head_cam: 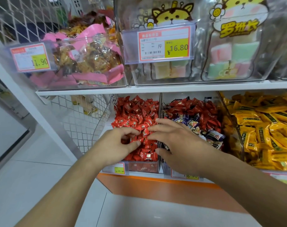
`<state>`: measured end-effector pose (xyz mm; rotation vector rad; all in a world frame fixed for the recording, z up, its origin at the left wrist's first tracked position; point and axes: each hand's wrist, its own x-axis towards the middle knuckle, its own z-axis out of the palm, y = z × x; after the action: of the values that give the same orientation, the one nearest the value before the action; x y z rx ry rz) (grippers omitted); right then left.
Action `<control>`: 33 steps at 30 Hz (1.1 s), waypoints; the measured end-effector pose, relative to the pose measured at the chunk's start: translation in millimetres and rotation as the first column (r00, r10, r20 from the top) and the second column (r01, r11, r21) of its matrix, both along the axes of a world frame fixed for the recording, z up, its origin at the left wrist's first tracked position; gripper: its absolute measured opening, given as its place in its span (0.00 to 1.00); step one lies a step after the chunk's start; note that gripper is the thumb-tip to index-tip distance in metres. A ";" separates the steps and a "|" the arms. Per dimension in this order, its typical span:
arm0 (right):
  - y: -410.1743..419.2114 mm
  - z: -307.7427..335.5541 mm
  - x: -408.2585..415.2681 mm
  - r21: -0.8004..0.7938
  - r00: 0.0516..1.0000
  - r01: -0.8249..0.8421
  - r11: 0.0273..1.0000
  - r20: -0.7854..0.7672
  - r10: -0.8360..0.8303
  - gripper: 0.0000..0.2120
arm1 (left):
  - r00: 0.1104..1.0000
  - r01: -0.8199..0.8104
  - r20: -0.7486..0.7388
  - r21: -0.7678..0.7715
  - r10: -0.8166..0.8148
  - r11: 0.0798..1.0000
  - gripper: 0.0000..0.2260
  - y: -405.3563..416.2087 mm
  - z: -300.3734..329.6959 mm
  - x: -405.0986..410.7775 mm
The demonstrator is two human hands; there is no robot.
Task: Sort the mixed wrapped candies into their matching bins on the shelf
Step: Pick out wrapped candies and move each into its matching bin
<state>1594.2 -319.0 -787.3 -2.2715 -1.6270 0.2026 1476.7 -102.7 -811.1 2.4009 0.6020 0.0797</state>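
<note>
Working left to right, our left hand (123,143) pinches red foil-wrapped candies (136,115) in the clear plastic bin (144,167); our right hand (175,141), fingers spread, spans the divider. At three o'clock, the mixed red-and-navy bin (195,110) needs reds lifted out cleanly.

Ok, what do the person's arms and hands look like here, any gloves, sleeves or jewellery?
Both arms are bare to the frame edge, with no sleeves in view. The left hand and right hand wear no gloves, rings or watch. Fingernails are short and unpainted.
</note>
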 end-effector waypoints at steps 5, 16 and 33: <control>0.5 -0.8 -0.3 0.002 1.000 -0.001 1.000 0.011 0.001 0.21 | 0.984 0.105 -0.165 0.212 -0.070 0.972 0.22 3.0 -8.2 10.3; -0.8 -1.9 1.5 0.008 1.000 -0.004 1.000 0.007 0.004 0.21 | 0.858 0.306 -0.479 0.191 -0.184 0.933 0.19 8.7 9.5 -0.5; -0.4 -2.5 -1.8 0.031 1.000 -0.004 1.000 0.027 0.003 0.20 | 0.981 -0.162 -0.069 0.234 0.183 0.959 0.09 3.4 -22.4 19.9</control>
<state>1592.4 -319.4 -789.8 -2.2574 -1.6357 0.1473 1496.6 -99.3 -833.6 2.5779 0.8872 0.1217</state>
